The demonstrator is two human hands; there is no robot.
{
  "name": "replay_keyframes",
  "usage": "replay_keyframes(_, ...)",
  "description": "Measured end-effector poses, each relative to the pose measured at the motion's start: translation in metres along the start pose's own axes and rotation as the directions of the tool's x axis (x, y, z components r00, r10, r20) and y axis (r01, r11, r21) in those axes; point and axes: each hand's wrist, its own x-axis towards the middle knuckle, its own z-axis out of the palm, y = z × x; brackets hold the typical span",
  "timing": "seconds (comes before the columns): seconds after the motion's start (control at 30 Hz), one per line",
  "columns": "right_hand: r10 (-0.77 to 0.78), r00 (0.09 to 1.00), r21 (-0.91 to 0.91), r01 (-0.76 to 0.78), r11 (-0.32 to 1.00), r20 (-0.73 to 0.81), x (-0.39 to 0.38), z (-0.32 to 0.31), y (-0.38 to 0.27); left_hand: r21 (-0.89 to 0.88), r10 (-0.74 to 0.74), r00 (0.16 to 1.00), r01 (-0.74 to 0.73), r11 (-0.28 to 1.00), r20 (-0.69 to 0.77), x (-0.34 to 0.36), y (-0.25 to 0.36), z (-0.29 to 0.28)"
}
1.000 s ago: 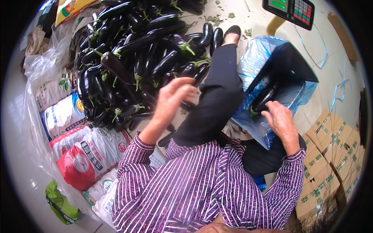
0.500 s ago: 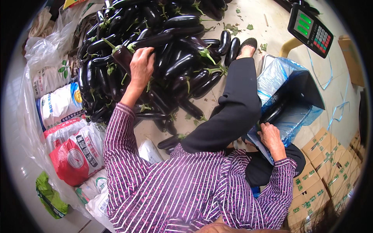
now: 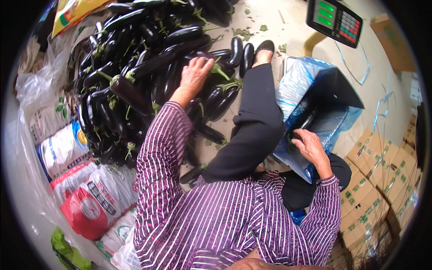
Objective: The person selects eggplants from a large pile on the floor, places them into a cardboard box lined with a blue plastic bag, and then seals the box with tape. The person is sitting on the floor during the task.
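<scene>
Green digits [image 3: 326, 6] light the scale display [image 3: 324, 14]; printed characters [image 3: 101, 198] mark cartons [image 3: 374, 168] and sacks [image 3: 122, 182]

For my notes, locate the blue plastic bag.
Head view, right of centre: the blue plastic bag is below the scale display, the right hand at its opening.

Left hand [image 3: 193, 77], 11 o'clock: palm hidden, hold on eggplant pile [image 3: 132, 92] beneath unclear. Pile's lower layers buried, top cropped by upper edge. Right hand [image 3: 311, 148], 3 o'clock: palm hidden; contact with eggplant [image 3: 308, 120] inside blue bag [image 3: 294, 87], 2 o'clock, unclear. Bag's depth lost in shadow. Pale platform [image 3: 288, 64] mostly hidden behind bag. Scale head [image 3: 335, 21], between 1 and 2 o'clock, and yellow package [image 3: 75, 14], 10 o'clock: cropped at top. Green bag [image 3: 67, 249], 8 o'clock: cropped at bottom.
</scene>
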Motion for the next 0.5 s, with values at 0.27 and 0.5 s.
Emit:
replay_keyframes(0.27,0.167,0.986,0.345,-0.152,0.926,-0.014,0.007,-0.027,-0.022,-0.196,0.067,0.992,-0.044,0.98,0.11,0.009,-0.002,-0.01)
replay_keyframes(0.5,0.266,0.958,0.422,-0.197,0.885,-0.11,-0.016,-0.036,-0.009,-0.278,-0.108,0.983,0.064,0.958,-0.146,0.016,-0.007,-0.053)
